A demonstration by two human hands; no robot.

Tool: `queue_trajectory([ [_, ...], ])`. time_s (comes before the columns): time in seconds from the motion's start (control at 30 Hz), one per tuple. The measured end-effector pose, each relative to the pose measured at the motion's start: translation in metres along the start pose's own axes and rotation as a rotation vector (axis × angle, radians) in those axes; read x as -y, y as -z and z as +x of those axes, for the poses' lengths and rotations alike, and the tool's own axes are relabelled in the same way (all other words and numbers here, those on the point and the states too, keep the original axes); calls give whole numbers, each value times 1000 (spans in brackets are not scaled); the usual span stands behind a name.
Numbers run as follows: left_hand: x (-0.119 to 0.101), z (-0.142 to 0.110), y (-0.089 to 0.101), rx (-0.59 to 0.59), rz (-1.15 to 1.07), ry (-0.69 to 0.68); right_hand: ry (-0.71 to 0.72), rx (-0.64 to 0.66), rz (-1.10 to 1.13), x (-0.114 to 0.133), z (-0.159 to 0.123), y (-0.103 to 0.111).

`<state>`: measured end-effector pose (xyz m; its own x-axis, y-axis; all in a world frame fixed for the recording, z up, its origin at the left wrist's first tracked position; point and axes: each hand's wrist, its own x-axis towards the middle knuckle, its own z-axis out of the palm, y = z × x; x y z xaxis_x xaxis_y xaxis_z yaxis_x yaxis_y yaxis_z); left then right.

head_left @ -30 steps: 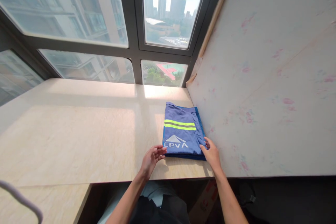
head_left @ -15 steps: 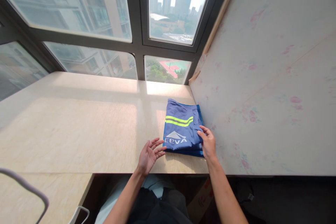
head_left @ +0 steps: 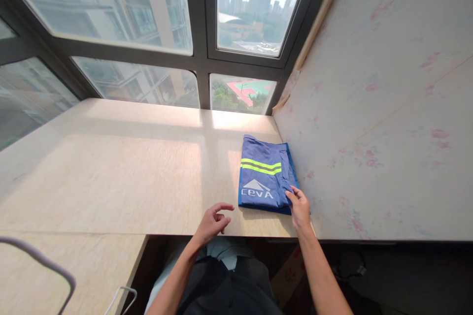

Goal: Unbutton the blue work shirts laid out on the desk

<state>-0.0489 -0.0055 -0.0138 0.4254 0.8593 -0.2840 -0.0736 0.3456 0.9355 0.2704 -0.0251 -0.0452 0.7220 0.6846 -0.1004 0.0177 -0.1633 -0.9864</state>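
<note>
A folded blue work garment [head_left: 258, 155] lies on the pale ledge, close to the wall. It bears a yellow-green and grey reflective band and a white CEVA logo under a white triangle. Brighter blue fabric shows beneath it along the right and left sides. My right hand [head_left: 301, 209] pinches the garment's lower right edge between thumb and fingers. To the left of the near left corner, my left hand [head_left: 213, 222] hovers apart from the cloth, its index finger stretched out and the other fingers partly curled, holding nothing.
The pale wood-look ledge [head_left: 140, 172] runs along dark-framed windows [head_left: 203, 54]. A floral-patterned wall [head_left: 388, 123] bounds it on the right. At the lower left, a grey curved bar [head_left: 48, 263] rises beside a thin white frame [head_left: 127, 291]. A cardboard box [head_left: 290, 275] stands below the ledge.
My left hand has drawn back from the garment's left edge, its fingers curling. My right hand stays at the right edge. The view has shifted slightly, moving the scene right.
</note>
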Motion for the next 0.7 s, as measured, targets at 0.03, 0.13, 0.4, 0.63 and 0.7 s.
queue_trajectory([
  [0.03,0,-2,1,81,22,-7,-26,-7,5,-1,-1,1],
  [0.13,1,-7,5,287,-16,-29,-98,-34,31,0,-4,0],
  [0.4,-6,1,5,135,-176,65,-55,-18,10,11,-7,-7],
  [0.63,-21,20,-14,-48,-199,-28,261,-80,-50,65,-34,-49],
  [0.7,-21,27,-20,0,-347,30,443,128,-134,85,-59,-71],
])
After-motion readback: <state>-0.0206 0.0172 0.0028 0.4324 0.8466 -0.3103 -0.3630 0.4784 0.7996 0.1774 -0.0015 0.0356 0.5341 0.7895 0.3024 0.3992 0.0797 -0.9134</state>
